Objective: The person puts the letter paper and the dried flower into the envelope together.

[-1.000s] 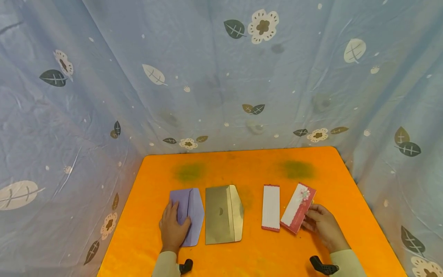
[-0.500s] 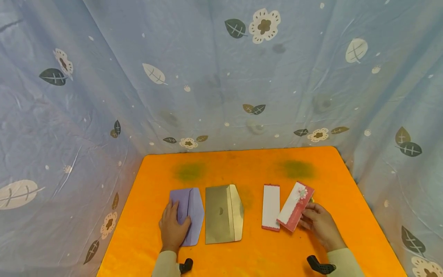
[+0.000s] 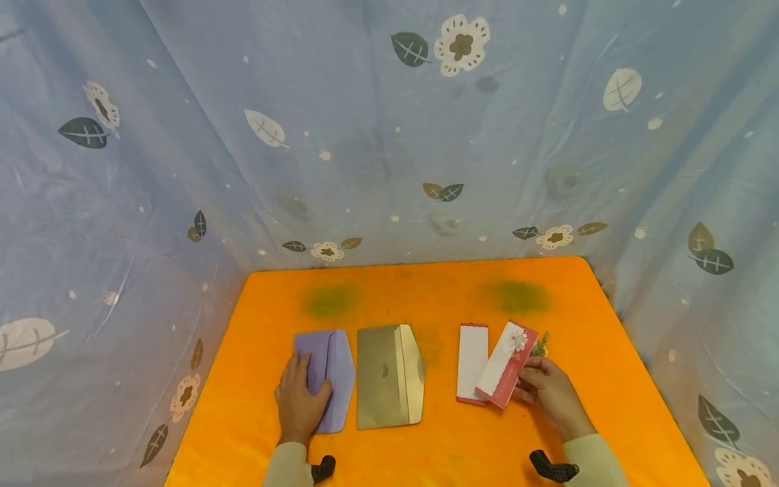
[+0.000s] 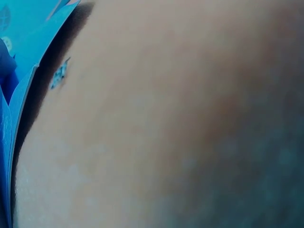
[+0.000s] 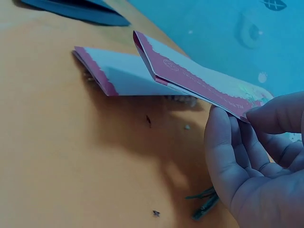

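Right hand [image 3: 548, 396] is pinching a folded red-and-white floral card [image 3: 504, 365] w/ thumb & fingers, lifting it off the orange table [image 3: 438, 304], its tip overlapping a flat white red-edged card [image 3: 471, 362]. Left hand [image 3: 299, 402] is resting spread on a lilac paper envelope [image 3: 328, 375], beside a gold envelope [image 3: 386, 376].

A flat orange worktop [image 3: 426, 291] with rounded far corners stood enclosed by a wrinkled pale-blue fabric backdrop [image 3: 365, 135] printed with cream flowers and dark leaves. Two dull greenish smudges marked the worktop near its far edge.
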Motion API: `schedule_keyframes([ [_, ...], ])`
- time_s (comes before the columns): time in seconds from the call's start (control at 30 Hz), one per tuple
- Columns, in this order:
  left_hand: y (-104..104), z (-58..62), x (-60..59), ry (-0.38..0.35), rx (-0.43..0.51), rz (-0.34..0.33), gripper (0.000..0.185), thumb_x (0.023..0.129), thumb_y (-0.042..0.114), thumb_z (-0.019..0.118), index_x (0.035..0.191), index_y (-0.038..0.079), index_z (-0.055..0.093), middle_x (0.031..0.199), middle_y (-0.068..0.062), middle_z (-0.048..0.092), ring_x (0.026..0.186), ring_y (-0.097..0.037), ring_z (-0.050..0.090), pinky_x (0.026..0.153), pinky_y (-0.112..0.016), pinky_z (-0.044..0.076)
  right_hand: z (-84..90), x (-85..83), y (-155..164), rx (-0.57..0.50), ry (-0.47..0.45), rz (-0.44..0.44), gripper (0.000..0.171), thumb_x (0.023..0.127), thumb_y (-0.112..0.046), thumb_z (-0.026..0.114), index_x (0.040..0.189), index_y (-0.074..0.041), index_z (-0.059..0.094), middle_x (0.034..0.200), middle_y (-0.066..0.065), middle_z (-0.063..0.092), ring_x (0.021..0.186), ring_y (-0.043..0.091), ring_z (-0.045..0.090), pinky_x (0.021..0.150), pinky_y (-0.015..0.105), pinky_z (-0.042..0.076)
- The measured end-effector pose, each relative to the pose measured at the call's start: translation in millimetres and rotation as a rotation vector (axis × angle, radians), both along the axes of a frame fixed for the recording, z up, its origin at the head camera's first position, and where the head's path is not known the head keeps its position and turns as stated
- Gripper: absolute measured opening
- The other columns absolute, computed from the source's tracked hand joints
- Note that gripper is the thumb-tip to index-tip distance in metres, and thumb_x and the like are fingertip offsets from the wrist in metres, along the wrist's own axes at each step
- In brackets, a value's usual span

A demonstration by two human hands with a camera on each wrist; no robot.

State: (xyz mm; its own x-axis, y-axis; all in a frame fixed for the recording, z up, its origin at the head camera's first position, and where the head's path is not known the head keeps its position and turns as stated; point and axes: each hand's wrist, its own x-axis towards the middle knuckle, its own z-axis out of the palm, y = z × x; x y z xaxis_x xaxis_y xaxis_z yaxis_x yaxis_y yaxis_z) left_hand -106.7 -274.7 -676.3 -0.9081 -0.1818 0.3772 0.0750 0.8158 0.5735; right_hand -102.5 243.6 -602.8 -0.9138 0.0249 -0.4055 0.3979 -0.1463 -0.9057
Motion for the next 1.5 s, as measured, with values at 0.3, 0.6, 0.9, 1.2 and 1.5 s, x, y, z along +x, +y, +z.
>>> schedule_keyframes([
  [0.3,2,-1.0,0.3,0.002,0.000,0.000,0.078,0.085,0.026,0.081,0.156,0.003,0.058,0.168,-0.022,0.042,0.151,-0.045,0.039,0.105,-0.072,0.030,-0.4,2.0,-9,-0.016,-0.001,-0.004,0.034,0.115,-0.006,0.053,0.143,0.011,0.046,0.113,0.011,0.069,0.098,0.025,0.071,0.088,0.040,0.062],
  [0.6,3,0.1,-0.4,-0.012,0.007,0.003,0.077,0.085,0.027,0.080,0.155,0.003,0.059,0.168,-0.022,0.041,0.151,-0.045,0.039,0.106,-0.072,0.029,-1.0,0.5,-15,-0.038,0.009,-0.001,0.036,0.114,-0.005,0.055,0.144,0.013,0.046,0.113,0.013,0.071,0.097,0.025,0.073,0.086,0.040,0.063],
  [0.9,3,3.2,0.1,0.001,0.009,0.002,0.077,0.084,0.027,0.081,0.154,0.002,0.059,0.167,-0.024,0.043,0.150,-0.046,0.040,0.105,-0.072,0.030,-0.9,1.3,-21,-0.030,-0.011,0.011,0.036,0.115,-0.007,0.054,0.144,0.012,0.046,0.115,0.015,0.070,0.098,0.027,0.073,0.086,0.040,0.063],
  [1.2,1,2.2,1.2,-0.016,0.005,0.005,0.077,0.085,0.028,0.082,0.154,0.003,0.060,0.167,-0.023,0.043,0.150,-0.045,0.040,0.105,-0.072,0.030,-2.0,2.4,-26,-0.029,-0.013,0.013,0.036,0.114,-0.006,0.054,0.143,0.014,0.047,0.115,0.016,0.069,0.097,0.027,0.073,0.087,0.039,0.063],
  [1.5,2,3.3,2.2,-0.019,0.003,0.007,0.077,0.085,0.028,0.081,0.154,0.003,0.059,0.168,-0.023,0.042,0.150,-0.045,0.040,0.106,-0.072,0.029,-7.5,1.8,-34,-0.010,-0.004,0.032,0.033,0.113,-0.004,0.054,0.140,0.015,0.050,0.112,0.017,0.071,0.097,0.027,0.073,0.086,0.038,0.063],
])
